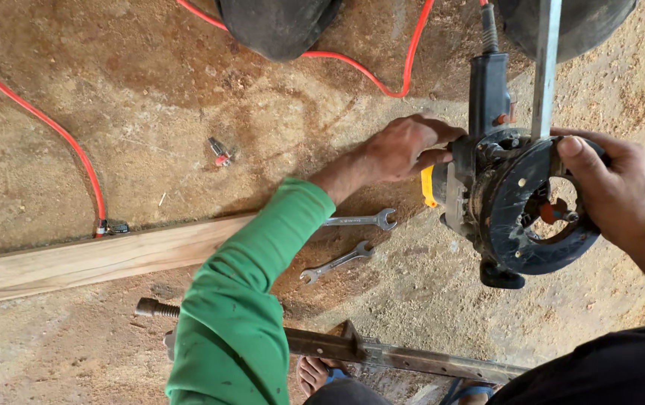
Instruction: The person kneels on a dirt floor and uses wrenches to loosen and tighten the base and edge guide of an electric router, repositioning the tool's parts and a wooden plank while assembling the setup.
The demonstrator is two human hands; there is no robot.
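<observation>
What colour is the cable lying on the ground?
The cable is orange-red, seen best in the head view.

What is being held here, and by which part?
A wood router, base turned up. The left hand grips its motor body beside the yellow part; the right hand holds the round black base plate's rim.

Rough woodworking workshop, ground-level work area

Sawdust is covering the bare dirt floor [112,112]; a wooden plank [105,259] is lying across it, two open-ended spanners [348,240] are resting in the dust, a red power cable [52,127] is trailing over the ground, a rusty steel bar [405,358] is lying near the bottom edge, and a dusty black handheld power tool [510,195] is being held above the floor
</observation>
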